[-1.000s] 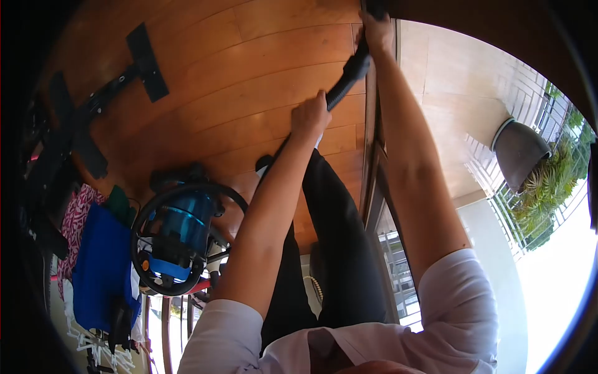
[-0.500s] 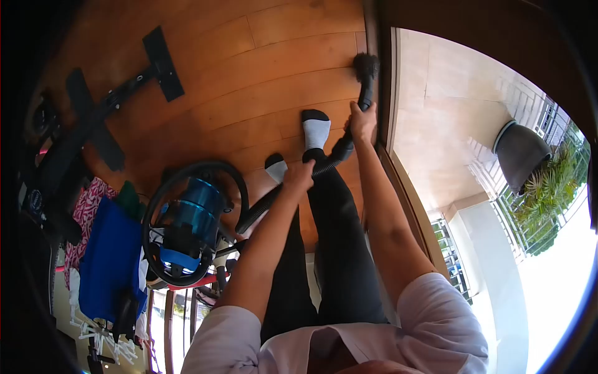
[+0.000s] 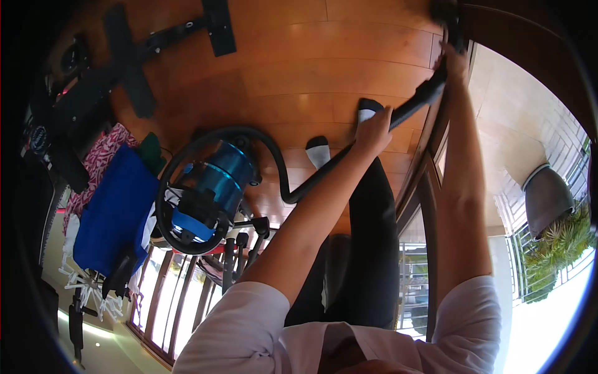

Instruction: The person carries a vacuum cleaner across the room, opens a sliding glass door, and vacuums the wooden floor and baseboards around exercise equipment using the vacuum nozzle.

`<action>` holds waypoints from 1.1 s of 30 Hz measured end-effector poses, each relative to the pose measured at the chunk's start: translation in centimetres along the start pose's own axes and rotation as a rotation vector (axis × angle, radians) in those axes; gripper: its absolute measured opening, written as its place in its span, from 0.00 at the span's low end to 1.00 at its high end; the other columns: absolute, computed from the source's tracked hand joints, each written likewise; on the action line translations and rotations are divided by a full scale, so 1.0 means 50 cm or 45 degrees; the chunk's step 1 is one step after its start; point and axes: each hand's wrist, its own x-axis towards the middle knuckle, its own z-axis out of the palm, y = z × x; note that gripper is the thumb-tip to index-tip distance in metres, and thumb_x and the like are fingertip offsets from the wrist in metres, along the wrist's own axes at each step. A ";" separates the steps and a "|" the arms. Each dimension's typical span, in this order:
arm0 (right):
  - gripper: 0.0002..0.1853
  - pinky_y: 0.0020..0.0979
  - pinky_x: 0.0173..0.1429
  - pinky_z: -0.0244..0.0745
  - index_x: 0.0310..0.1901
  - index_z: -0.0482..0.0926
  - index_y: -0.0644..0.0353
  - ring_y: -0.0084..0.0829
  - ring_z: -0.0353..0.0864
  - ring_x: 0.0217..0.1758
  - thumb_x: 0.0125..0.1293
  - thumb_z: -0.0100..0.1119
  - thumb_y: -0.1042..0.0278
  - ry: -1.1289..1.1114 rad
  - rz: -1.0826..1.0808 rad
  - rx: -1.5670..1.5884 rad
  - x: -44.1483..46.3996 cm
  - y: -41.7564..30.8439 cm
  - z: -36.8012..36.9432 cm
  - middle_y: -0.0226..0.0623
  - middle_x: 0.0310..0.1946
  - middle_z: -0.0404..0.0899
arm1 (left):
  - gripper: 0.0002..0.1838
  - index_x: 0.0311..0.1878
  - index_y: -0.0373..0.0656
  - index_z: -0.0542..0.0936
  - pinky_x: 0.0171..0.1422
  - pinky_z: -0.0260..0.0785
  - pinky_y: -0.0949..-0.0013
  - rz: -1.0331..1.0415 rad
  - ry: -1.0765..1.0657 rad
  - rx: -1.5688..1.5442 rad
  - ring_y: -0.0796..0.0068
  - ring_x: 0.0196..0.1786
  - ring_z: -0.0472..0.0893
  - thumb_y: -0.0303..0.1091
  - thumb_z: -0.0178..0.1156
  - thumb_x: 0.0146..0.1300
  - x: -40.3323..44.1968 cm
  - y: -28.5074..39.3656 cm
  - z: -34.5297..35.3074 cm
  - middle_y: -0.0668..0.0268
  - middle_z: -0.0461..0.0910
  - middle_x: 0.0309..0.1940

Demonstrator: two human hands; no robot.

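Fingers point(image 3: 389, 117) of the left hand point(image 3: 374, 133) grip the black hose point(image 3: 406, 116); the right hand point(image 3: 456, 63), stretched farther out, clasps its handle point(image 3: 430, 91).

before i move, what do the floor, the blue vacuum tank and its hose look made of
Floor: probably varnished wood or laminate, with plank seams and sheen.
Tank: glossy metal or plastic, given bright highlights.
Hose: likely flexible black plastic, as it curves smoothly.
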 end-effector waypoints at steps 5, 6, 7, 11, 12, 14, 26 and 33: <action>0.18 0.35 0.15 0.71 0.40 0.69 0.64 0.33 0.74 0.11 0.56 0.67 0.66 -0.084 0.026 0.070 0.077 -0.042 0.011 0.39 0.13 0.71 | 0.31 0.58 0.41 0.68 0.41 0.75 0.51 -0.198 -0.253 0.032 0.49 0.38 0.82 0.29 0.63 0.48 0.062 0.041 -0.053 0.50 0.82 0.34; 0.17 0.35 0.15 0.71 0.40 0.70 0.64 0.33 0.74 0.11 0.56 0.67 0.65 -0.145 0.058 0.083 0.029 -0.047 0.009 0.40 0.14 0.72 | 0.31 0.58 0.41 0.68 0.40 0.75 0.50 -0.254 -0.328 0.039 0.48 0.36 0.82 0.30 0.64 0.47 0.032 0.040 -0.063 0.49 0.82 0.32; 0.17 0.35 0.14 0.70 0.41 0.70 0.64 0.33 0.73 0.11 0.56 0.66 0.66 -0.105 0.017 -0.027 0.023 0.003 -0.008 0.40 0.14 0.72 | 0.31 0.57 0.41 0.68 0.39 0.75 0.49 -0.309 -0.406 0.044 0.47 0.35 0.82 0.32 0.64 0.46 -0.005 0.040 -0.072 0.48 0.81 0.31; 0.17 0.35 0.13 0.68 0.43 0.66 0.58 0.31 0.70 0.10 0.57 0.65 0.69 0.102 0.306 0.112 -0.153 0.024 0.009 0.35 0.14 0.67 | 0.30 0.56 0.43 0.68 0.40 0.74 0.46 -0.476 -0.558 -0.013 0.45 0.36 0.83 0.34 0.65 0.47 -0.147 0.028 -0.077 0.48 0.81 0.30; 0.17 0.34 0.13 0.68 0.43 0.66 0.58 0.30 0.70 0.11 0.58 0.64 0.68 0.081 0.321 0.095 -0.151 0.011 0.017 0.35 0.14 0.67 | 0.30 0.56 0.43 0.68 0.39 0.74 0.47 -0.468 -0.511 -0.007 0.46 0.35 0.83 0.34 0.65 0.47 -0.138 0.037 -0.081 0.48 0.81 0.30; 0.17 0.34 0.13 0.68 0.44 0.66 0.59 0.30 0.70 0.11 0.58 0.64 0.68 0.111 0.307 -0.047 -0.119 -0.019 0.029 0.35 0.14 0.68 | 0.29 0.55 0.43 0.68 0.38 0.74 0.47 -0.446 -0.437 -0.003 0.47 0.34 0.83 0.34 0.66 0.48 -0.115 0.054 -0.078 0.49 0.81 0.29; 0.22 0.33 0.13 0.69 0.50 0.67 0.66 0.30 0.72 0.12 0.56 0.63 0.68 0.035 0.188 -0.304 0.009 -0.185 0.018 0.37 0.15 0.69 | 0.31 0.59 0.53 0.72 0.43 0.76 0.53 -0.095 -0.585 0.256 0.55 0.41 0.83 0.32 0.64 0.47 0.127 0.124 -0.177 0.58 0.84 0.34; 0.28 0.36 0.19 0.73 0.53 0.67 0.68 0.33 0.78 0.15 0.56 0.61 0.59 0.085 -0.041 -0.350 0.141 -0.240 0.100 0.45 0.20 0.77 | 0.28 0.58 0.54 0.71 0.42 0.75 0.53 -0.290 -0.381 0.241 0.53 0.38 0.84 0.32 0.63 0.51 0.242 0.120 -0.209 0.58 0.83 0.33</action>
